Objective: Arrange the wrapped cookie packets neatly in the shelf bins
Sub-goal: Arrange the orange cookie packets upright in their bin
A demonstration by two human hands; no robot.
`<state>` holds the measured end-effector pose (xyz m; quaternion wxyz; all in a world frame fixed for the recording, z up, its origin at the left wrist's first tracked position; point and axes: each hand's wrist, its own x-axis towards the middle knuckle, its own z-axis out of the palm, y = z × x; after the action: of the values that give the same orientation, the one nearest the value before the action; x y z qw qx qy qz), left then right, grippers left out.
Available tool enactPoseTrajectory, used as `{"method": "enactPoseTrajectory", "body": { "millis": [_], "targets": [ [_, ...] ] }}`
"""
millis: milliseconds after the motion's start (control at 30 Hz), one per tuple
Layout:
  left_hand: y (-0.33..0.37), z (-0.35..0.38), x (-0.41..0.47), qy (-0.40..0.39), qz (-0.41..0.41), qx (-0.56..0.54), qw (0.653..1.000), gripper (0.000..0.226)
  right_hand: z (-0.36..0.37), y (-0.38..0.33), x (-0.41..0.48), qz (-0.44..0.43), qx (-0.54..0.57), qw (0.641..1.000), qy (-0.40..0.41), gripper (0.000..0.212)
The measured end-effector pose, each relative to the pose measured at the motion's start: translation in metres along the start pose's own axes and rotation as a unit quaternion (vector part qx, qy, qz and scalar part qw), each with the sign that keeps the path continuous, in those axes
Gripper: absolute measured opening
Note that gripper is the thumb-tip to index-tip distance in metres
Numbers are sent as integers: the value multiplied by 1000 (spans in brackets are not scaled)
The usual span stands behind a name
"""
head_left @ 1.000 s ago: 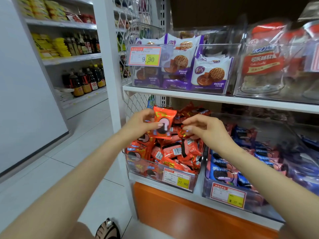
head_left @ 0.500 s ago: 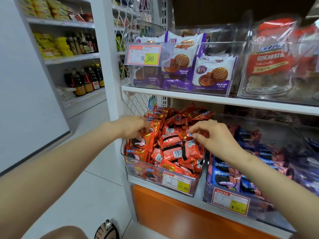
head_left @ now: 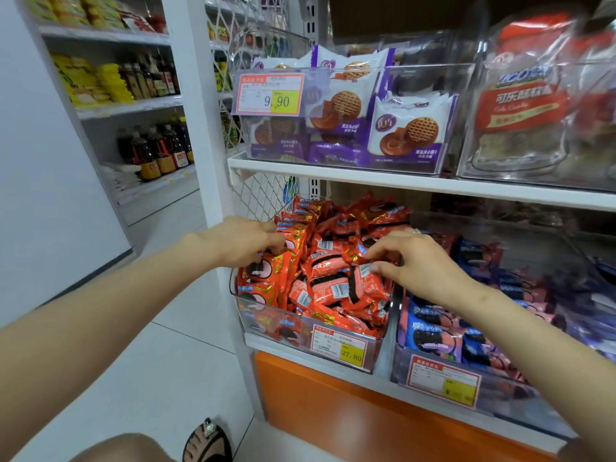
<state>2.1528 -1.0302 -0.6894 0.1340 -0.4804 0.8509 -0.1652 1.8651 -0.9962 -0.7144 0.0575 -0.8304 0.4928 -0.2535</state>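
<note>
A clear bin (head_left: 266, 323) on the lower shelf is heaped with orange wrapped cookie packets (head_left: 328, 285). A row of them stands upright along its left side. My left hand (head_left: 245, 241) is over that row, its fingers curled down onto the top of an upright orange packet (head_left: 275, 261); the fingertips are hidden among the wrappers. My right hand (head_left: 416, 261) reaches in from the right and pinches the edge of another orange packet (head_left: 358, 256) between thumb and forefinger near the middle of the heap.
A second clear bin (head_left: 430, 365) of blue cookie packets stands to the right. The shelf above (head_left: 400, 183) holds a bin of purple-and-white cookie packs (head_left: 410, 128) and large bagged biscuits (head_left: 523, 105). A white upright post (head_left: 196, 111) flanks the left; beyond it lies an aisle with bottles.
My left hand has lowered the orange packet it was holding up into the left row of the bin. My right hand has shifted slightly within the heap.
</note>
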Motion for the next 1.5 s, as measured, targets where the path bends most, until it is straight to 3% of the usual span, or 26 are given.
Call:
{"method": "enactPoseTrajectory", "body": {
  "millis": [300,367,433,500,600,667,733,800,900,1067,1233,1300,1400,1500],
  "targets": [
    [8,1,-9,6,-54,-33,998,31,-11,10,6,70,35,991,108,10],
    [15,-10,-6,39,-61,-54,996,28,-15,15,7,95,29,987,129,10],
    [28,-21,5,101,-72,-155,980,23,-18,22,9,122,26,981,150,10],
    [51,-34,23,140,-107,-350,920,21,-16,29,12,144,41,974,169,14],
    [80,-50,62,116,-191,-629,745,30,-9,41,18,145,70,971,176,29],
    [90,-57,84,73,-234,-729,639,43,-5,45,21,152,84,973,155,39],
    [94,-59,99,63,-248,-777,575,56,1,50,23,143,97,977,126,42],
    [94,-58,110,76,-254,-795,546,50,4,51,24,130,102,981,99,42],
    [97,-60,111,87,-253,-789,553,22,4,50,27,125,118,981,95,41],
    [87,-61,81,103,-169,-825,530,26,-6,29,26,86,204,963,152,35],
    [82,-61,48,39,-133,-779,611,48,-7,-13,22,93,340,925,141,56],
    [80,-57,37,42,-119,-760,638,38,-4,-21,25,107,380,911,119,58],
    [72,-53,20,80,-125,-756,638,24,-1,-25,28,113,411,902,74,43],
    [60,-48,4,107,-126,-704,691,18,4,-37,27,91,419,903,26,36]
  ]
}}
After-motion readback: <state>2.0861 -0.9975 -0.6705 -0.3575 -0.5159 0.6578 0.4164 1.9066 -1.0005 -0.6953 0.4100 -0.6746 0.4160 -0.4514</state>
